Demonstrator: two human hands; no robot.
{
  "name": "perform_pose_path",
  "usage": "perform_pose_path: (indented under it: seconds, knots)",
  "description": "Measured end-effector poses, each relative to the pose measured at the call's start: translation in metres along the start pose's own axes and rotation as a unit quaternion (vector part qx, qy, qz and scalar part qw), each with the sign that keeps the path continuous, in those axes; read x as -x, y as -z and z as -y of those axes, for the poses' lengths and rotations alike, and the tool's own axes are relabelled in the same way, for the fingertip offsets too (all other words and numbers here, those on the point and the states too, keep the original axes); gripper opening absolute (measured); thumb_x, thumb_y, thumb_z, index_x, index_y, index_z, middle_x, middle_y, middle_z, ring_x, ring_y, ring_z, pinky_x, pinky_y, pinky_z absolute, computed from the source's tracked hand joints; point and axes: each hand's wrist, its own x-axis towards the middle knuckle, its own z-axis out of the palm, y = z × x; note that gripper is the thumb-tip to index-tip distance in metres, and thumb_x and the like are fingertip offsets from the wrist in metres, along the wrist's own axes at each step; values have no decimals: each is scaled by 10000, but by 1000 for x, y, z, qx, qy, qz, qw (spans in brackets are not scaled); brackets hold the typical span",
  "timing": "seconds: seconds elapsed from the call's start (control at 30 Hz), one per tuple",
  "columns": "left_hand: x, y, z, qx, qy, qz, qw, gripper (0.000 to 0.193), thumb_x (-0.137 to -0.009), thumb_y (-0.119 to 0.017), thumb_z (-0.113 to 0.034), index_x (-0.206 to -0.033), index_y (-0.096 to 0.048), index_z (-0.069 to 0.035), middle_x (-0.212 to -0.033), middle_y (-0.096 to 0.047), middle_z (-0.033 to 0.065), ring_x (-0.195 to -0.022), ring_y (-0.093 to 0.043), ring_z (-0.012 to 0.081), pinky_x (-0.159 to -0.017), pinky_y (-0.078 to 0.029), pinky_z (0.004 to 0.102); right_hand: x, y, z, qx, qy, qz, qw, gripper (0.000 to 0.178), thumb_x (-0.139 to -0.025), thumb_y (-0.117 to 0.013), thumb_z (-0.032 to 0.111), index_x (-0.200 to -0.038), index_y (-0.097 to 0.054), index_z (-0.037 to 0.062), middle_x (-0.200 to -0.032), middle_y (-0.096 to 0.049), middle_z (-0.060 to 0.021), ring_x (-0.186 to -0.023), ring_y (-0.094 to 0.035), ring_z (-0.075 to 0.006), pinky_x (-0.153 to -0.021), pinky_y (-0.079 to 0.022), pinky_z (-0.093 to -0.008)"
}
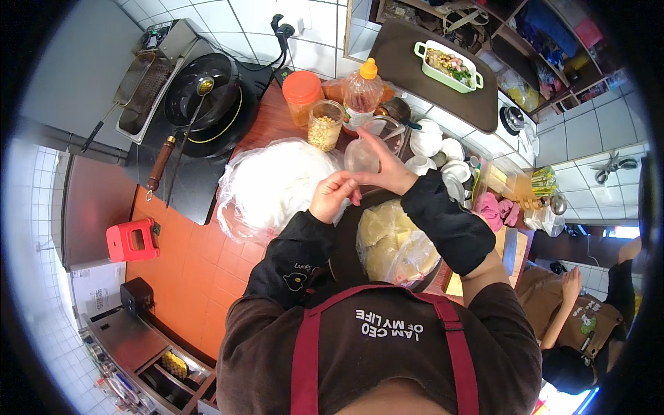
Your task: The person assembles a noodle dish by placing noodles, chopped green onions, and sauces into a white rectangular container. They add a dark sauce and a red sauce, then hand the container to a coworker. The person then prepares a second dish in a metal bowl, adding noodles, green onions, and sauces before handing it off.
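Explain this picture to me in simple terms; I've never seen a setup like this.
There is no robot: these are a person's own bare hands, filmed from above by a wide fisheye camera worn on the head, so straight edges bend. The left hand and right hand meet in the middle; I can't tell whether they hold anything small. Near them are a bag of white contents and a bag of yellow contents. Beyond, on the reddish-brown table, stand an open jar and a yellow-capped bottle.
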Motion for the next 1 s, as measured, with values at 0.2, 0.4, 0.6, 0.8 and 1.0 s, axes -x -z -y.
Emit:
perform_pose_path:
  seconds: [0.2,0.4,0.6,0.8,1.0]
  knots:
    - [-37,37,-2,-356,-172,-167,903,340,-794,-644,-146,-1083,-525,-10,-923,-578,133,-836,-563,210,-743,-462,315,-11,4,-7,-81,-115,-34,990,738,-726,-696,251,-1323,-303,67,-1241,-424,-100,-1172,-386,-202,-990,-298,-325]
    - [-108,83,-8,-710,1,-170,683,622,-666,-728,-241,-1224,-459,-188,-1224,-463,179,-1070,-487,375,-876,-421,425,-15,6,-3,90,-58,-32,994,690,-746,-653,290,-1315,-328,75,-1232,-424,-101,-1175,-384,-222,-1000,-289,-345]
    - [-110,90,-15,-668,-46,-180,720,379,-681,-711,-258,-992,-557,-103,-1087,-521,152,-900,-576,338,-730,-473,416,-19,12,-26,-23,-122,-72,990,686,-744,-670,302,-1303,-352,63,-1239,-450,-158,-1182,-415,-264,-957,-351,-338]
    - [-116,104,7,-702,-27,-159,694,324,-728,-665,-252,-975,-547,-80,-1084,-485,163,-980,-540,328,-811,-434,429,-66,-9,-23,32,-45,-78,995,653,-734,-669,316,-1259,-395,41,-1265,-419,-176,-1182,-412,-296,-989,-324,-357]
    - [-113,104,-3,-707,3,-199,678,624,-754,-618,-237,-1304,-341,-134,-1191,-502,177,-1007,-551,312,-846,-412,425,-120,-35,-24,268,-26,-56,961,778,-674,-690,341,-1290,-349,12,-1317,-361,-203,-1217,-356,-339,-1012,-302,-387]
